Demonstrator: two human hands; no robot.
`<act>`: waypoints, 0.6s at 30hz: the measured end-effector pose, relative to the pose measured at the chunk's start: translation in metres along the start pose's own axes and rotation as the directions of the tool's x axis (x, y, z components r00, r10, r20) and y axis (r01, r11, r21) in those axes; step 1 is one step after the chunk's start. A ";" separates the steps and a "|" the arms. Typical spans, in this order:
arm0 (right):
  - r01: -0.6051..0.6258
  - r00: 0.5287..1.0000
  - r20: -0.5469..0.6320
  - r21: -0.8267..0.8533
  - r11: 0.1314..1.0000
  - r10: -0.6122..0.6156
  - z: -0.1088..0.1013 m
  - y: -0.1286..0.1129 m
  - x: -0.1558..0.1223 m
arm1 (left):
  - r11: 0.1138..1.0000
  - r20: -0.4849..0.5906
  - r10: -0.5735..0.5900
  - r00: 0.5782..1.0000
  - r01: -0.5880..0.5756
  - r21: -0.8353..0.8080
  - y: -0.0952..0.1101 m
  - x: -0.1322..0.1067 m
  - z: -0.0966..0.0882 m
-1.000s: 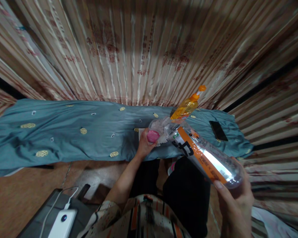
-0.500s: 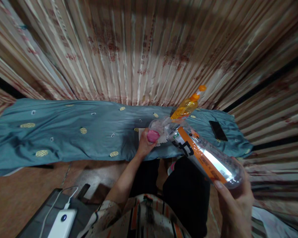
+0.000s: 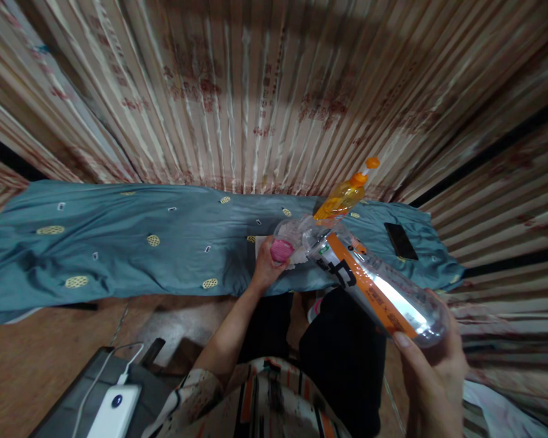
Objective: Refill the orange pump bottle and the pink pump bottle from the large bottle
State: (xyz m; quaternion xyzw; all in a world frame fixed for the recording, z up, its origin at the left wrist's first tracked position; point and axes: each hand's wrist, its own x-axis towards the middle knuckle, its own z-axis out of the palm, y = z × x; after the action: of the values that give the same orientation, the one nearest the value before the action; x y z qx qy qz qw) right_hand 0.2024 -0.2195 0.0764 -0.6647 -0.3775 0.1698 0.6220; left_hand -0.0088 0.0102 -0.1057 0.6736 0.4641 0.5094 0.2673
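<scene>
My right hand (image 3: 433, 371) grips the bottom end of a large clear plastic bottle (image 3: 374, 286) with an orange and black label, held tilted so its neck points toward the table. My left hand (image 3: 267, 264) is closed on a small clear cup with a pink base (image 3: 284, 243), held at the bottle's mouth above the blue cloth (image 3: 119, 243). Just behind the cup stands an orange liquid bottle with an orange nozzle cap (image 3: 344, 194).
A dark phone (image 3: 400, 240) lies on the blue cloth at the right. Striped curtains (image 3: 256, 91) hang behind the table. A white power bank with a cable (image 3: 116, 410) rests on a dark case at the lower left. My dark-trousered legs (image 3: 342, 353) are below the table edge.
</scene>
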 end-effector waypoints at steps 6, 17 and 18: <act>-0.032 0.999 -0.033 0.022 0.999 0.033 0.005 -0.009 0.000 | 1.000 0.002 0.003 1.000 -0.003 -0.006 0.000 0.001 0.000; -0.028 1.000 -0.007 -0.015 0.999 0.028 0.001 -0.005 -0.003 | 1.000 0.002 -0.016 1.000 0.016 -0.016 0.001 0.000 0.000; -0.029 1.000 -0.006 -0.007 1.000 0.029 0.001 -0.004 -0.002 | 1.000 0.008 -0.023 1.000 0.023 -0.013 0.002 0.000 0.000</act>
State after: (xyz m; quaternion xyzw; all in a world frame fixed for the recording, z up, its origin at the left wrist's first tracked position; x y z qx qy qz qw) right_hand 0.1993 -0.2209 0.0797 -0.6728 -0.3666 0.1755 0.6182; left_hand -0.0085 0.0095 -0.1036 0.6683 0.4674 0.5067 0.2796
